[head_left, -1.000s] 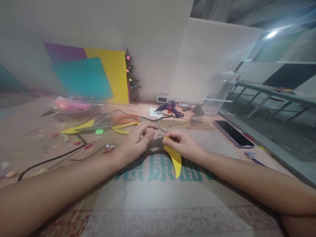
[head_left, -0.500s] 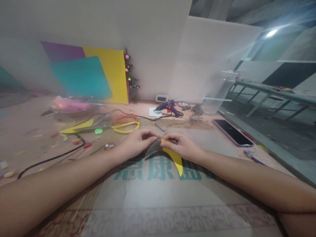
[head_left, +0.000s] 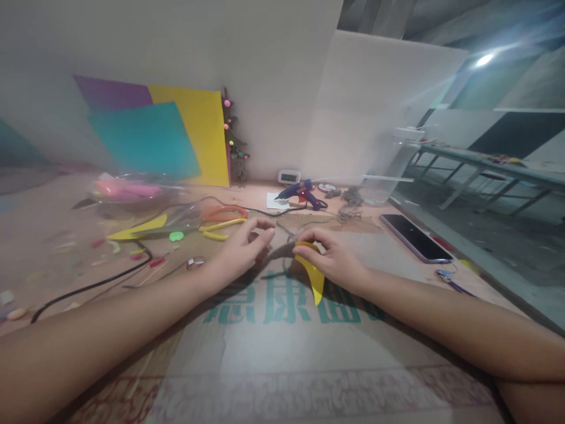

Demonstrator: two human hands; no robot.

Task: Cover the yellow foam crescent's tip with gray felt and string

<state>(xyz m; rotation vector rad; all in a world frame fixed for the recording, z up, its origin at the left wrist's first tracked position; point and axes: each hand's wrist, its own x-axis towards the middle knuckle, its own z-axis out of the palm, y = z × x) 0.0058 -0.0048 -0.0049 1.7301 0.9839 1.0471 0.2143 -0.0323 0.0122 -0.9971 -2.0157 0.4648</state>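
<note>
Right hand on yellow crescent; one bag with visible contents, one clear container

Far left on the counter (head_left: 260, 188): clear plastic bag (head_left: 166, 182), lying down, with pink and orange things (head_left: 143, 189) inside; exact kind too blurred to tell. Behind it, purple, teal and yellow sheets (head_left: 143, 138) overlap against the wall. In front, a yellow pointed piece (head_left: 141, 228) and a small green piece (head_left: 176, 236).

Next, an orange loop (head_left: 229, 208) and yellow handles (head_left: 223, 224), just beyond the left hand (head_left: 245, 250). That hand: fingers curled, thumb and forefinger a narrow gap apart. Contact with the dark grey strip (head_left: 282, 251) cannot be told.

Centre: the strip lies between the hands, meeting the crescent's upper end. Right hand (head_left: 333, 256) pinches the yellow crescent (head_left: 315, 277) near its top; lower tip points toward the wearer. Behind: small white clock (head_left: 289, 176), glue gun (head_left: 295, 191) with nozzle over a white card (head_left: 272, 202).

Right: tangled grey string (head_left: 351, 213), then a tall clear container (head_left: 382, 187); contents not readable. Nearer, a phone (head_left: 415, 237) lies flat, screen up.
</note>
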